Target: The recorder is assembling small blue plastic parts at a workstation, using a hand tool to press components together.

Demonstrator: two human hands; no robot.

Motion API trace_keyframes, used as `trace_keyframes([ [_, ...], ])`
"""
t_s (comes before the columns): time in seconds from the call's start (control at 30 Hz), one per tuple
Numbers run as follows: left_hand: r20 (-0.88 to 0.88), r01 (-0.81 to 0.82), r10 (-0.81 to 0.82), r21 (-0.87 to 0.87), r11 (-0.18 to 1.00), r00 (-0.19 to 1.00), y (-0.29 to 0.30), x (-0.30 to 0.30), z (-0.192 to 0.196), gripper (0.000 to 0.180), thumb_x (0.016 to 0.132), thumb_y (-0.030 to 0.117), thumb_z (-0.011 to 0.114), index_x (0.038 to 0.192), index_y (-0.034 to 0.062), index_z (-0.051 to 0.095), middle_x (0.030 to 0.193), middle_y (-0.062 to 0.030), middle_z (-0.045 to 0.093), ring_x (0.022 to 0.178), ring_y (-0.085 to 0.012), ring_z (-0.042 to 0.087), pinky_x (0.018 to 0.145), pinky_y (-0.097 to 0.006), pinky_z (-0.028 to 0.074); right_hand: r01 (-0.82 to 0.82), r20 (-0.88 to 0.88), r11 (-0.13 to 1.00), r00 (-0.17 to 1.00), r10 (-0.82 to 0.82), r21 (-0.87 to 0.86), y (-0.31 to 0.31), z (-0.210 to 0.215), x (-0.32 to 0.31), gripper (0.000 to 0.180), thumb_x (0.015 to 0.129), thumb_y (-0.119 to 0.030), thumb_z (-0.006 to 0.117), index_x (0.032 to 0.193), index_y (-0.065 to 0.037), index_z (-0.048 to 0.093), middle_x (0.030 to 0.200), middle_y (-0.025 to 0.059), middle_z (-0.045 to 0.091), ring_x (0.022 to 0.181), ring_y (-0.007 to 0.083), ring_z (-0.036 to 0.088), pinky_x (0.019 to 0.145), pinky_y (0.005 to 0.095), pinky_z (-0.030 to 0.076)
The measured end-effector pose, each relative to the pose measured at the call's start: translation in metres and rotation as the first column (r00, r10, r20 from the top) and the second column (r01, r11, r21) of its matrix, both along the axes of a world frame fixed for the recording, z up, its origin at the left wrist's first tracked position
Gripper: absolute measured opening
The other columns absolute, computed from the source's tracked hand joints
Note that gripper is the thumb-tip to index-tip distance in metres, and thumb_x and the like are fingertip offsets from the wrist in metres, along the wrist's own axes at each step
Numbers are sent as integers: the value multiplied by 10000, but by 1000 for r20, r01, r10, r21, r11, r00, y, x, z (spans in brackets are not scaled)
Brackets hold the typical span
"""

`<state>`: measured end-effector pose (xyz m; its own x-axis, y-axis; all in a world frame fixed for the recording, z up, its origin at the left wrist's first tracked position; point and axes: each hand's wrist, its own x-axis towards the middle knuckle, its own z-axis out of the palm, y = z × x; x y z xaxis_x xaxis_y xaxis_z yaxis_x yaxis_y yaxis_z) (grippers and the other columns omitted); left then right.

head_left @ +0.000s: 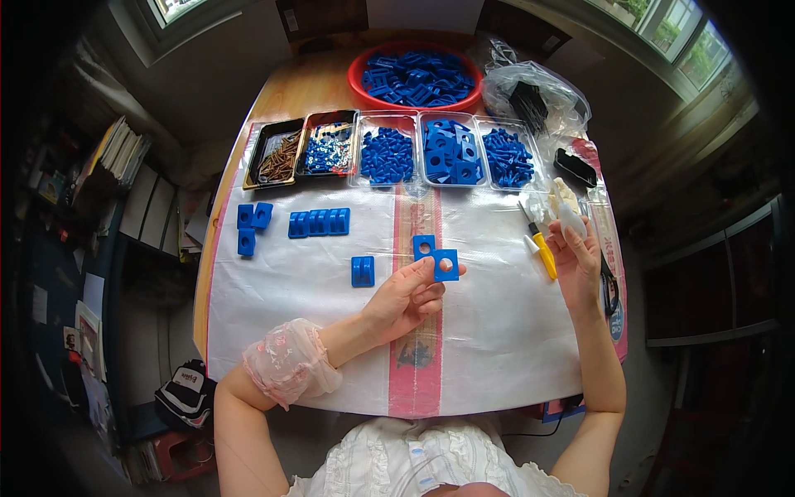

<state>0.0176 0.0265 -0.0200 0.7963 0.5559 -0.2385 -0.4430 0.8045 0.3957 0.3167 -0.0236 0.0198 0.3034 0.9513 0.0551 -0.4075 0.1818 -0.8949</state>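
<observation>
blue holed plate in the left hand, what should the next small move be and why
Probably bring the white squeeze bottle over to the blue holed plate: the left hand holds the plate, while the right hand has the bottle well to its right, nozzle up.

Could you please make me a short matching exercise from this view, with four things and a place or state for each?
Column 1
1. Left hand
2. Right hand
3. Bronze-coloured screws
4. Red basin

Column 2
A. In the black tray at the left end of the row
B. At the far end of the wooden table, heaped with blue parts
C. Holding a whitish bottle with a narrow tip
D. Pinching a blue plate with a round hole

Pairs: 1-D, 2-C, 3-A, 4-B
</observation>
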Motion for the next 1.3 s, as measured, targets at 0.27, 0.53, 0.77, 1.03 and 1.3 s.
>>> trace_keyframes([
  [0.27, -4, -1, 1, 17, 1000, 1000, -1, 0, -1, 286, 1054, 280, 485, 1114, 44, 634, 1289, -119, 561, 599, -3, 328, 526, -167, 320, 37, 67, 999, 997, -35, -29, 11, 2, 8, 193, 917, -58, 653, 1063, -75, 528, 1043, 127, 693, 998, 166, 671, 959, 292, 509],
  [0.53, -4, 6, -5, 46, 999, 1000, -1, 0, -4, 288, 1052, 283, 491, 1123, 45, 637, 1274, -99, 567, 599, -6, 326, 518, -167, 322, 87, 283, 994, 957, -63, -73, 23, 17, 2, 212, 876, -95, 696, 1054, -65, 586, 984, 76, 691, 882, 124, 637, 872, 260, 472],
  [0.77, -17, 6, -5, 50, 999, 1000, -1, 0, -1, 283, 1050, 291, 494, 1125, 57, 633, 1252, -90, 577, 603, -11, 331, 520, -168, 330, 96, 524, 988, 852, -20, -119, 44, 11, -13, 200, 829, -135, 762, 979, -45, 664, 874, 4, 669, 778, 47, 578, 734, 206, 457],
  [1.03, -27, 2, -1, 35, 999, 1000, -1, 1, -1, 290, 1051, 292, 490, 1130, 51, 629, 1234, -85, 585, 607, -13, 334, 524, -169, 330, 152, 901, 981, 433, 41, -117, 56, -9, -26, 296, 741, -154, 830, 812, -42, 565, 754, 11, 602, 706, 102, 533, 625, 284, 421],
  [1.3, -19, 0, 1, 33, 999, 1000, -2, -1, -1, 292, 1054, 289, 485, 1132, 44, 625, 1239, -85, 580, 605, -10, 327, 524, -169, 323, 96, 935, 992, 352, 38, -76, 61, -10, -35, 308, 748, -127, 808, 835, 6, 545, 734, 87, 609, 685, 175, 558, 643, 320, 453],
])
